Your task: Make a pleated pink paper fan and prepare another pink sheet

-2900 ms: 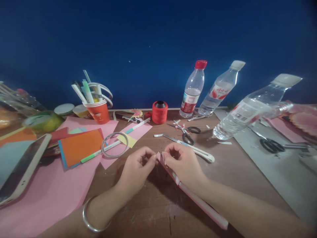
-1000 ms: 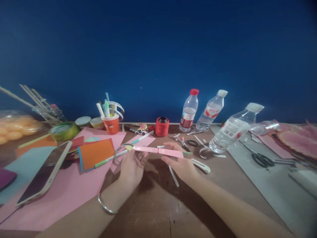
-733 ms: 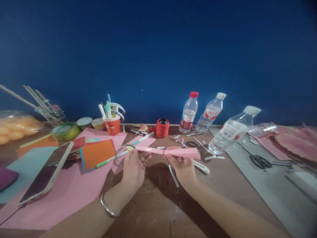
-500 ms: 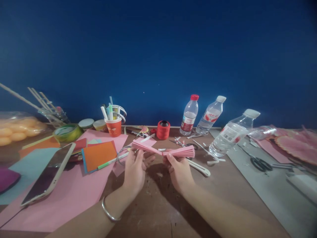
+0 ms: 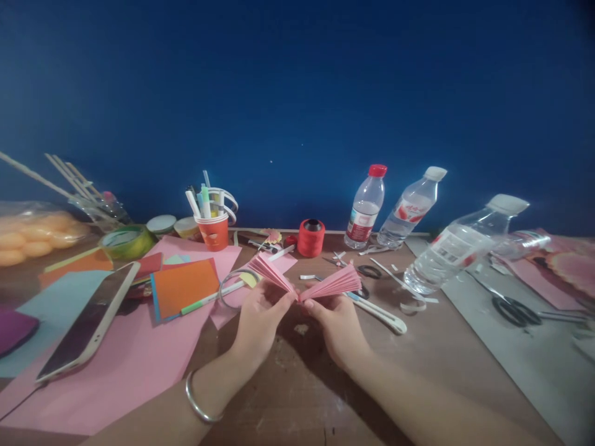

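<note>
A pink accordion-folded paper [image 5: 331, 283] is held above the table between my two hands, pinched at its middle so both halves fan upward in a V. My left hand [image 5: 261, 319] grips the left half, its thumb at the centre. My right hand [image 5: 341, 322] grips the right half, thumb also close to the centre. A white utility knife [image 5: 379, 311] lies just right of my right hand. Behind the paper stands a red thread spool [image 5: 311, 238]. A green-capped marker [image 5: 199, 305] lies left of my left hand.
A red paper cup [image 5: 214, 233] of pens stands at the back. Water bottles [image 5: 365, 210] line the back right. Black-handled scissors [image 5: 515, 311] lie on the grey sheet [image 5: 493, 347]. A phone [image 5: 86, 322] and pink paper [image 5: 139, 365] lie at left, near orange paper [image 5: 186, 290].
The folded paper's two halves have tilted up into a V, and its pleats have spread more. My left thumb has moved in to the paper's centre. The view has shifted slightly.
</note>
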Demonstrator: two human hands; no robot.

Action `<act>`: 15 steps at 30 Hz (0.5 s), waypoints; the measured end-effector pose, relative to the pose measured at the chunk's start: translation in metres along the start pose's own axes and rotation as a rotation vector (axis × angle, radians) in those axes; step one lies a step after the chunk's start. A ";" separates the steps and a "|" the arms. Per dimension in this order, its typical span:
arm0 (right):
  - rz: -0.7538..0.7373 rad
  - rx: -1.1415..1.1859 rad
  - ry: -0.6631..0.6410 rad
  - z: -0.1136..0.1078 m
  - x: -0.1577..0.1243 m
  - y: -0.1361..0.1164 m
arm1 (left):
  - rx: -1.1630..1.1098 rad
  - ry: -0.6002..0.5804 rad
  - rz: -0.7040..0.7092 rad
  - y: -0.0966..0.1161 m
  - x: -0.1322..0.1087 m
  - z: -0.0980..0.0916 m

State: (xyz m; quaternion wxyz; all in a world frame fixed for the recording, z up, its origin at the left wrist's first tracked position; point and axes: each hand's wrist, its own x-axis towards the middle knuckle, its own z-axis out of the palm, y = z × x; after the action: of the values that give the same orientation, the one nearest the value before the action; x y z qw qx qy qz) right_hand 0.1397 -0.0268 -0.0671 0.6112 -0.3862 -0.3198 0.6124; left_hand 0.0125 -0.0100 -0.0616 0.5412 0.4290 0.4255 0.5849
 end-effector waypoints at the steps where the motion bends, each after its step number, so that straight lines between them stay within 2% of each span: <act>1: -0.003 0.007 0.013 0.000 0.000 0.001 | -0.024 0.007 -0.014 0.000 0.000 0.000; 5: -0.011 -0.008 0.037 0.000 -0.001 0.003 | -0.081 -0.008 -0.061 -0.003 0.002 0.000; 11: -0.040 -0.017 -0.015 -0.003 -0.001 0.003 | -0.046 -0.069 -0.070 -0.005 -0.002 0.000; 15: -0.044 -0.016 0.021 -0.003 -0.001 0.003 | -0.066 -0.078 -0.074 -0.006 -0.003 0.001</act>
State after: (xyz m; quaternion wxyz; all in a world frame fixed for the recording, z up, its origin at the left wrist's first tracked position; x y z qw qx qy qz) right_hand 0.1411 -0.0283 -0.0711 0.6248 -0.3904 -0.3266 0.5921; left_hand 0.0149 -0.0126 -0.0671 0.5926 0.4174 0.4003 0.5607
